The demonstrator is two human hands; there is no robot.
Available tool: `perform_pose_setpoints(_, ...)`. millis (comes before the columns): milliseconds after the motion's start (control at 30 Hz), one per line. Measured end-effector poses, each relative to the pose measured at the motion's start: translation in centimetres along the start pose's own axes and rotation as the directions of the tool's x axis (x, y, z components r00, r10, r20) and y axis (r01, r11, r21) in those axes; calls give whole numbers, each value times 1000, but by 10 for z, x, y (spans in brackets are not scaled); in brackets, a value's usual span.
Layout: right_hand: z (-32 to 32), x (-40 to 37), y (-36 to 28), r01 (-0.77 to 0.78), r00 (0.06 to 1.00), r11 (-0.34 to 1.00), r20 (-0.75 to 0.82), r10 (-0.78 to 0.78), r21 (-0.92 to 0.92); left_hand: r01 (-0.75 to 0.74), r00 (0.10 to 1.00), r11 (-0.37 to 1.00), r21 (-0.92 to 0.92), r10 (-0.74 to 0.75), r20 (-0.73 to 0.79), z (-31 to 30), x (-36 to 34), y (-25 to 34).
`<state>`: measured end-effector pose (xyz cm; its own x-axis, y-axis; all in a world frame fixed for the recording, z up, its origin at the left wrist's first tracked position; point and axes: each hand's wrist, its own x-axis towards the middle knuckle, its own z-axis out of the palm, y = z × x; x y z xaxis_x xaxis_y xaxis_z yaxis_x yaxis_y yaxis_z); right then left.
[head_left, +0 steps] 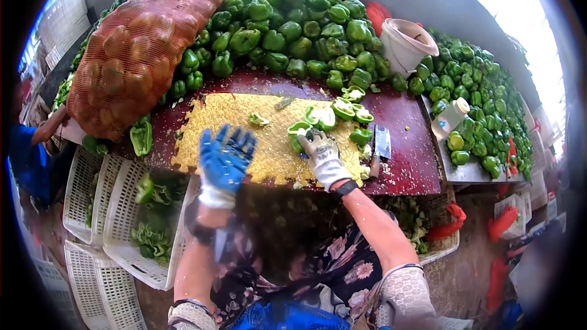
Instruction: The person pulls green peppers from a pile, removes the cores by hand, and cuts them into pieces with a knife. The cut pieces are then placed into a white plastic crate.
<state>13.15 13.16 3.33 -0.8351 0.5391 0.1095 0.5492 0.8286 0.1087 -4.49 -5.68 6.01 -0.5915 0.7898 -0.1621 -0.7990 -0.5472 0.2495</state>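
My left hand (226, 160), in a blue-coated glove, is held over the front left of the yellow mat (214, 119), fingers spread and holding nothing. My right hand (323, 154), in a pale glove with dark fingertips, has its fingers curled at the edge of a halved green pepper (297, 134). Part of that pepper is hidden by the fingers. Just behind lie more cut halves, among them a pepper half (322, 117) with pale insides showing. A cleaver (382, 142) rests to the right, its handle toward me. A pepper scrap (258, 120) sits on the mat.
Whole green peppers (287, 24) are heaped along the back. A red mesh sack (134, 55) of peppers stands left, a white bucket (406, 46) back right. A jar (451, 116) stands on the right-hand metal surface. White crates (119, 232) hold pepper pieces below left. Another person's arm (49, 127) shows far left.
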Motion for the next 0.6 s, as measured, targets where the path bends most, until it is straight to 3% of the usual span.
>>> perform_pose_setpoints(67,-1,-1,-2,83,988,996,-137,-77,38,99,992,991,94,-92,-82,-22,14,-29)
perform_pose_setpoints(133,-11,-6,1,23,999,975,-41,-14,223,198,980,971,136,-193,-43,-60,31,-55)
perform_pose_setpoints(167,-9,-8,5,-29,1000,947,20,23,320,224,968,956,190,-196,-158,-48,21,-66)
perform_pose_setpoints(233,-17,-15,11,-20,994,657,-56,95,753,233,965,907,351,-173,-195,-57,23,-85)
perform_pose_setpoints(267,-23,-10,12,-175,978,671,52,200,720,232,966,910,343,-174,-193,-55,24,-89)
perform_pose_setpoints(300,-17,-5,17,-134,972,613,-18,235,779,245,964,872,423,-175,-199,-53,25,-94)
perform_pose_setpoints(367,-30,4,21,-298,935,661,72,346,688,258,963,826,501,-177,-205,-51,28,-99)
perform_pose_setpoints(400,-42,6,17,-432,898,632,244,366,643,291,955,771,567,-193,-227,-50,31,-99)
perform_pose_setpoints(467,-34,15,19,-382,923,598,259,284,705,319,947,707,631,-205,-249,-51,37,-101)
perform_pose_setpoints(567,-17,16,12,-326,946,570,258,198,754,168,986,802,574,-128,-109,-57,43,-108)
perform_pose_setpoints(600,-15,14,8,-318,948,572,270,170,756,151,988,766,624,-107,-108,-55,40,-108)
